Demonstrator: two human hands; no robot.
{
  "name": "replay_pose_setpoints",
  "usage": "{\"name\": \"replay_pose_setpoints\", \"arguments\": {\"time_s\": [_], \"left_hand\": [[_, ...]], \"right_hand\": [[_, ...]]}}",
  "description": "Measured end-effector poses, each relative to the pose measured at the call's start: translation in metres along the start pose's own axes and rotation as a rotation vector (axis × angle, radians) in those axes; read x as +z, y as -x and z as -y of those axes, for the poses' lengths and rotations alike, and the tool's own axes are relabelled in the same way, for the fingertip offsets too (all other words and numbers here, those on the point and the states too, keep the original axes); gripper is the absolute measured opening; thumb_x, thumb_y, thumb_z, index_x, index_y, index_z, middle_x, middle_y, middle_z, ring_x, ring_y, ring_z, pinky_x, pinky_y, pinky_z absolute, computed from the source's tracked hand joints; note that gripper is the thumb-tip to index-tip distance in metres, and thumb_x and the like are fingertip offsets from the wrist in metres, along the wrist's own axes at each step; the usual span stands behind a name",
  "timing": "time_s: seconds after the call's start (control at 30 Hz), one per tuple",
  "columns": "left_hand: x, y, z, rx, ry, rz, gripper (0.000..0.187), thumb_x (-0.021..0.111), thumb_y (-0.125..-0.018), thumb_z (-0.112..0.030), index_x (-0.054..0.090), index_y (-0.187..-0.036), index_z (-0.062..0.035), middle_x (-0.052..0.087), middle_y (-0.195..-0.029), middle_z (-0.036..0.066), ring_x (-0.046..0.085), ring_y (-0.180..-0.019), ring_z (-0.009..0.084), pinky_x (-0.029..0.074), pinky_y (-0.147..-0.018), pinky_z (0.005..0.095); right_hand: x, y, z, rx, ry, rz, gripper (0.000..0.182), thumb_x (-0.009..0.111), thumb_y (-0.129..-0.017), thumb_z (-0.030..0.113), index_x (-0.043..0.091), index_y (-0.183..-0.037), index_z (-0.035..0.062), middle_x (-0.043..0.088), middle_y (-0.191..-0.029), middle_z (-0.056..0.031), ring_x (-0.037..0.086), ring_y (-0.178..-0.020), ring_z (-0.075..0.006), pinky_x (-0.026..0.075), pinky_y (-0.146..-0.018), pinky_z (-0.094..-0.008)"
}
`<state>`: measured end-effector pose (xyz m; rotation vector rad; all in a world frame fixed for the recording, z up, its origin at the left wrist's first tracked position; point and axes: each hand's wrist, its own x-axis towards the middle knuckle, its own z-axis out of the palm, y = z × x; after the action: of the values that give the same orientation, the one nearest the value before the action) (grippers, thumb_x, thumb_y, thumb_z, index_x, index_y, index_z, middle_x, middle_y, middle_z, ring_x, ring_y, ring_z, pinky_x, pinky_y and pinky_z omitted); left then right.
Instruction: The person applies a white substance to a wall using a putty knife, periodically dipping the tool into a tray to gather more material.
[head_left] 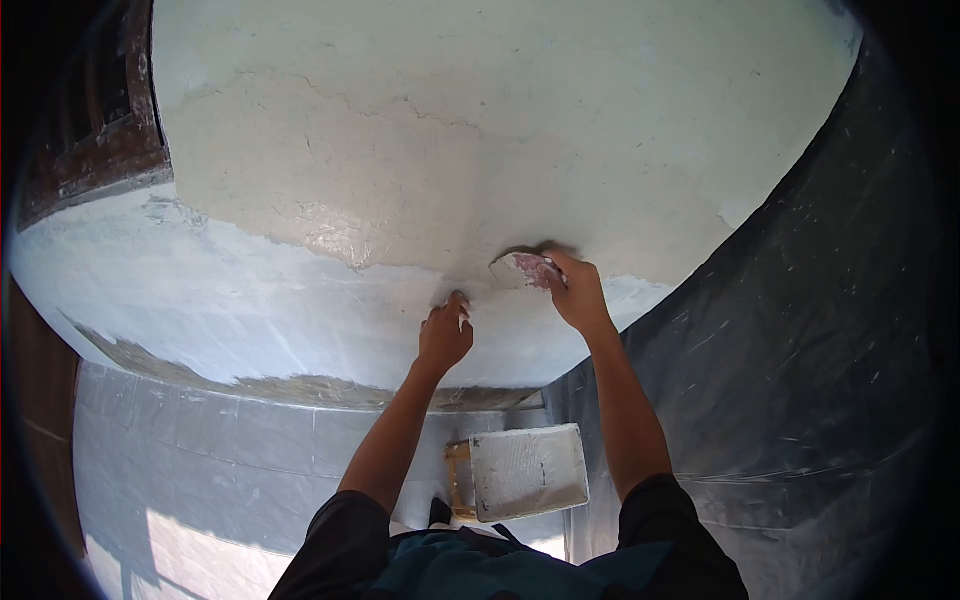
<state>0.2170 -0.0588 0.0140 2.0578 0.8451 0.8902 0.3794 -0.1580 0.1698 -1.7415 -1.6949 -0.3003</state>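
Observation:
A wall point(340, 150) fills the upper view, with beige-green paint above and a whitish coat below. My right hand point(578, 290) is closed on a thin, rounded scraper-like piece point(530, 269) with a pinkish, smeared face, held against the wall near the border of the two coats. To its left and slightly lower, my left hand point(448, 332) is at the whitish part of the wall. Its fingers are bent, and a small dark patch shows at the fingertips; whether it holds anything is too small to tell.
Below the hands, a white-smeared rectangular tray point(530, 470) rests on a yellowish wooden stand point(459, 482). Dark sheeting point(760, 370) hangs at the right. A brown wooden frame point(110, 155) is at the upper left, and grey tiled floor point(220, 430) lies below the wall.

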Motion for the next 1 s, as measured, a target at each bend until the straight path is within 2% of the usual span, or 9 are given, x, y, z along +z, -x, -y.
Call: {"name": "replay_pose_setpoints", "arguments": {"time_s": [0.13,0.23,0.4,0.5,0.53,0.67,0.83,0.9,1.0], "left_hand": [[-0.005,-0.001,0.002,0.023,-0.047,0.028,0.032,0.056,-0.074,-0.005,0.046,-0.104,-0.0101,0.065,-0.09,0.007,0.06,-0.09,0.0313,0.047,-0.078,0.0438],[-0.004,-0.001,0.003,0.025,-0.053,0.023,0.031,0.055,-0.075,-0.005,0.046,-0.104,-0.01,0.065,-0.091,0.007,0.06,-0.09,0.0315,0.047,-0.077,0.0437],[-0.006,-0.002,0.003,0.033,-0.05,0.048,0.031,0.056,-0.075,-0.005,0.045,-0.105,-0.0097,0.065,-0.092,0.008,0.061,-0.09,0.0311,0.047,-0.077,0.0428],[-0.009,-0.002,0.004,0.023,-0.041,0.075,0.031,0.057,-0.076,-0.006,0.045,-0.105,-0.0092,0.065,-0.092,0.009,0.061,-0.091,0.0308,0.047,-0.077,0.0426],[-0.01,-0.002,0.002,0.027,-0.026,0.087,0.031,0.057,-0.077,-0.006,0.044,-0.105,-0.009,0.065,-0.093,0.009,0.061,-0.092,0.0307,0.047,-0.078,0.0426],[-0.018,-0.006,0.0,0.014,-0.043,0.144,0.031,0.057,-0.077,-0.007,0.046,-0.106,-0.0092,0.065,-0.095,0.01,0.061,-0.093,0.0305,0.048,-0.078,0.0417],[-0.023,-0.009,0.015,0.05,-0.062,0.192,0.025,0.058,-0.079,-0.011,0.056,-0.104,-0.007,0.065,-0.099,0.009,0.062,-0.092,0.0282,0.048,-0.078,0.037],[-0.025,-0.007,0.021,0.058,-0.062,0.194,0.025,0.059,-0.079,-0.011,0.057,-0.104,-0.0065,0.065,-0.1,0.009,0.062,-0.092,0.0275,0.048,-0.078,0.0364],[-0.03,-0.007,0.025,0.1,-0.068,0.196,0.026,0.059,-0.08,-0.012,0.058,-0.105,-0.0059,0.065,-0.101,0.009,0.062,-0.091,0.0265,0.048,-0.079,0.0353]], "right_hand": [[-0.009,0.006,-0.015,0.22,-0.15,-0.058,0.013,0.056,-0.088,0.001,0.058,-0.1,-0.002,0.064,-0.072,-0.0132,0.064,-0.07,-0.0134,0.048,-0.062,-0.0266],[-0.004,0.015,-0.01,0.151,-0.23,-0.059,0.013,0.057,-0.089,0.003,0.059,-0.1,-0.0017,0.064,-0.073,-0.0127,0.062,-0.069,-0.0109,0.048,-0.061,-0.0257],[0.008,0.013,-0.009,0.167,-0.054,-0.098,0.014,0.057,-0.089,0.005,0.058,-0.101,-0.0022,0.064,-0.073,-0.0136,0.062,-0.072,-0.0115,0.048,-0.062,-0.0252],[-0.009,0.034,-0.011,0.374,-0.646,-0.197,0.015,0.054,-0.09,0.002,0.057,-0.104,-0.004,0.066,-0.086,-0.0093,0.063,-0.08,-0.0124,0.049,-0.071,-0.0252],[-0.007,0.041,-0.015,0.379,-0.699,-0.173,0.016,0.053,-0.091,0.0,0.057,-0.105,-0.0048,0.066,-0.091,-0.0067,0.063,-0.082,-0.0136,0.05,-0.074,-0.0261],[0.018,0.044,-0.009,0.327,-0.478,0.035,0.016,0.055,-0.09,0.001,0.058,-0.105,-0.0028,0.066,-0.087,-0.0086,0.063,-0.083,-0.0126,0.049,-0.073,-0.0258],[0.049,0.035,-0.01,0.343,-0.441,-0.101,0.018,0.057,-0.088,0.001,0.059,-0.105,-0.002,0.066,-0.083,-0.0121,0.063,-0.075,-0.0136,0.049,-0.07,-0.0259],[0.044,0.041,-0.022,0.447,-0.592,-0.245,0.019,0.054,-0.091,0.002,0.056,-0.109,-0.0044,0.065,-0.089,-0.0083,0.06,-0.082,-0.01,0.048,-0.073,-0.0239],[0.044,0.064,-0.041,0.416,-0.79,-0.309,0.02,0.053,-0.091,0.0,0.054,-0.111,-0.0055,0.064,-0.095,-0.008,0.06,-0.09,-0.0115,0.048,-0.078,-0.0251]]}}
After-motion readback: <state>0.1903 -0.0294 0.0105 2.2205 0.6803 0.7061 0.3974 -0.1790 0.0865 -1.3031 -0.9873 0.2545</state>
